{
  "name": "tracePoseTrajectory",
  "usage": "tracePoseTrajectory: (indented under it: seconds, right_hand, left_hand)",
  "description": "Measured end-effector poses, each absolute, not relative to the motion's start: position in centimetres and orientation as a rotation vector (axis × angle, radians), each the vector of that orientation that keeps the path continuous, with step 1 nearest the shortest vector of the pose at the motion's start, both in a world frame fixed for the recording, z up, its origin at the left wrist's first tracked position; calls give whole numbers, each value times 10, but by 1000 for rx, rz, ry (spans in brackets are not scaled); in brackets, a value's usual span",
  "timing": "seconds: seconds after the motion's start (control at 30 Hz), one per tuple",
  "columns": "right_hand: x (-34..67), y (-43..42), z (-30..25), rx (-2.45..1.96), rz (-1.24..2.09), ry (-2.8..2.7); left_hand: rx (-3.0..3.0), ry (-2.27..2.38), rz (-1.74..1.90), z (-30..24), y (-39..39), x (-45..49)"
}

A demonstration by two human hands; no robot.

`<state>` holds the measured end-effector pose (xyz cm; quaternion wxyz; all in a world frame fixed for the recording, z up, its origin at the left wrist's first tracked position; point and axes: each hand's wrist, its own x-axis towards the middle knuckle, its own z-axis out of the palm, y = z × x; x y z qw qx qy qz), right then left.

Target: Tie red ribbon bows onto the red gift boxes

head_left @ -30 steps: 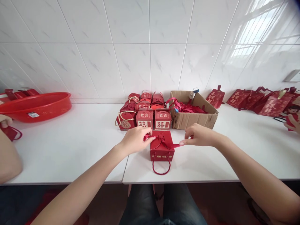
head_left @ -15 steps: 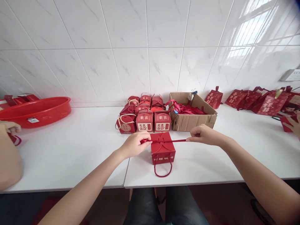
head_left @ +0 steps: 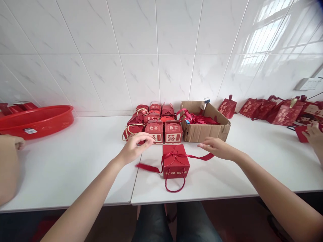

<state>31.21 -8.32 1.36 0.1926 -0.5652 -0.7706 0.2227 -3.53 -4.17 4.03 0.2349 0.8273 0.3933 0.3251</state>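
Observation:
A red gift box (head_left: 176, 163) stands upright on the white table, with gold characters on its front and a twisted cord handle (head_left: 175, 191) drooping toward me. Through the slots in its top runs a red ribbon (head_left: 151, 168), its left tail loose on the table and its right tail reaching toward my right hand (head_left: 218, 147). That hand hovers with fingers stretched out, nothing gripped, and the ribbon's tip passes partly behind it. To the left of the box, my left hand (head_left: 136, 147) hangs in the air above the ribbon tail, fingers curved and apart, holding nothing.
Behind the gift box stand several small red boxes (head_left: 173, 131) beside a cardboard box (head_left: 205, 132) of red ribbons. A red basin (head_left: 47, 121) is at left, near a co-worker's sleeve (head_left: 8, 168). Red packages (head_left: 287, 112) and another person's hand (head_left: 314, 137) are at right.
Both ribbon ends, pulled taut half a second ago, are let go and now hang slack. My left hand has lifted and moved left; my right hand has opened.

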Motion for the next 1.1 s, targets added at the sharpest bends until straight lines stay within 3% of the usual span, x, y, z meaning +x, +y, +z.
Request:
tracePoseTrajectory:
  seconds: [0.1,0.3,0.43,0.57,0.8,1.1]
  right_hand:
    - [289,-84,17,-1530,691,-2177]
    - [266,-82,27,-1428,984,-2318]
    - [272,-83,39,-1368,930,-2336]
    - [274,-91,53,-1380,746,-2355]
    - [252,-108,52,-1438,19,-2215]
    - [262,-119,37,-1367,-230,-2391]
  left_hand:
    - [2348,1014,958,44,-50,-18]
    - [2560,943,695,37,-67,23]
    - [2606,956,528,35,-65,30]
    - [2584,964,502,37,-64,29]
    - [2649,1062,758,41,-68,54]
    - [2617,1156,1187,24,-62,60]
